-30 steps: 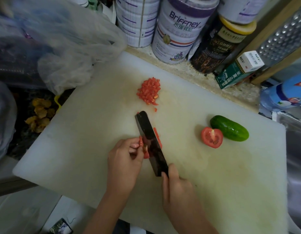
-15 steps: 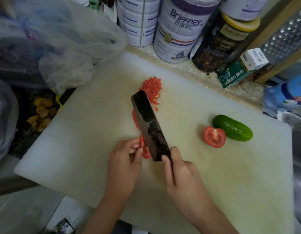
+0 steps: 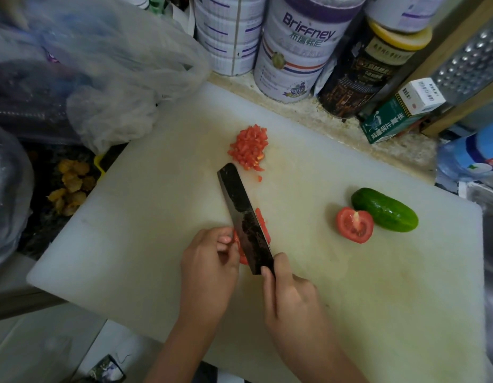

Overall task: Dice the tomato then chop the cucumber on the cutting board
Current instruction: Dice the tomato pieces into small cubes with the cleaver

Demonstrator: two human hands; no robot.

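On the white cutting board [image 3: 157,244] my right hand [image 3: 289,297] grips the handle of a dark cleaver [image 3: 245,217], its blade down through a tomato piece [image 3: 263,222]. My left hand [image 3: 209,261] holds that piece from the left with curled fingers; most of the piece is hidden by the blade and fingers. A pile of diced tomato [image 3: 249,147] lies beyond the blade tip. A tomato half [image 3: 354,225], cut face up, sits to the right, touching a whole green cucumber [image 3: 385,210].
Tall tins [image 3: 298,51] and a dark jar [image 3: 361,70] line the board's far edge, with a green carton [image 3: 391,120] and a metal grater [image 3: 472,56] at the right. Clear plastic bags [image 3: 101,73] crowd the far left corner. The board's right and near parts are bare.
The cleaver swung forward and lifted toward the diced pile half a second ago, then came back down onto the tomato piece. My left hand stayed on the piece.
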